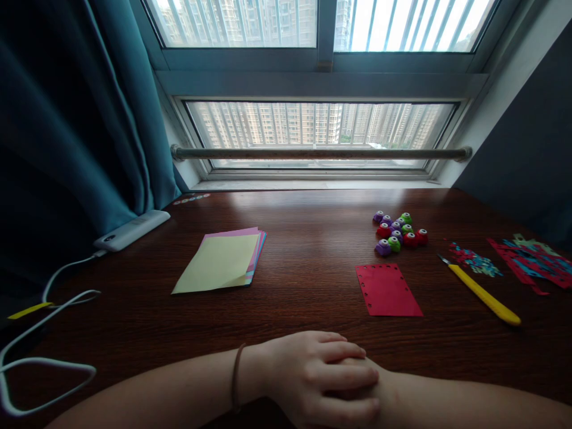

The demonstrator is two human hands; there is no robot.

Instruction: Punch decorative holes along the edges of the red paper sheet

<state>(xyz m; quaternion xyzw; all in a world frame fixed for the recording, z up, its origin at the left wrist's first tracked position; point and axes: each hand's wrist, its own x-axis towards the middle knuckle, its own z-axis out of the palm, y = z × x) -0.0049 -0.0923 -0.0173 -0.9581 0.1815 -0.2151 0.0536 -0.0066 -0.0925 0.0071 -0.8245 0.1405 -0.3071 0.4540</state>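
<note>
At the table's near edge, my left hand (322,376) lies across the back of my right hand (383,381), its fingers laid over it and slightly apart. The fingers of the right hand are hidden underneath. Just beyond the hands is a red sheet of paper (389,292) with small holes along its left and top edges. To its right lies a craft knife (485,293) with a yellow handle, blade pointing away to the left. A stack of coloured paper (217,263), pale yellow on top, sits farther left. Neither hand touches these things.
Behind the red sheet are several small purple, green and red eyed pieces (395,227). Paper bits (476,260) and cut paper strips (538,260) lie at right. At left are a white device (133,230), its cable (49,361) and a blue curtain (120,119). A window rail (319,154) crosses behind.
</note>
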